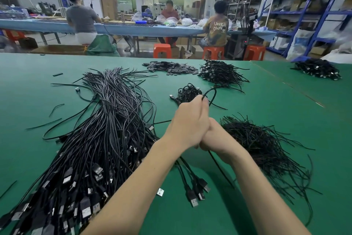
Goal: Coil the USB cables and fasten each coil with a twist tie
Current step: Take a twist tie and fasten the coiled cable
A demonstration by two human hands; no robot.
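Green matting covers the work table (257,116), and behind it three people sit at a long blue bench; what they handle is too far off to tell. Over the table's middle the left hand (190,120) curls its fingers round a looped black USB cable (211,93), while the right hand (213,137) is tucked under the left so its fingers are mostly hidden, and I cannot tell what they grip. Three USB plugs (198,191) trail below the hands. Left of the hands lies one big bundle of uncoiled cables (106,120), its near end cut off by the frame. Right of them sits a heap of thin black twist ties (266,143). Just beyond the hands rests a small pile of coiled cables (187,92)
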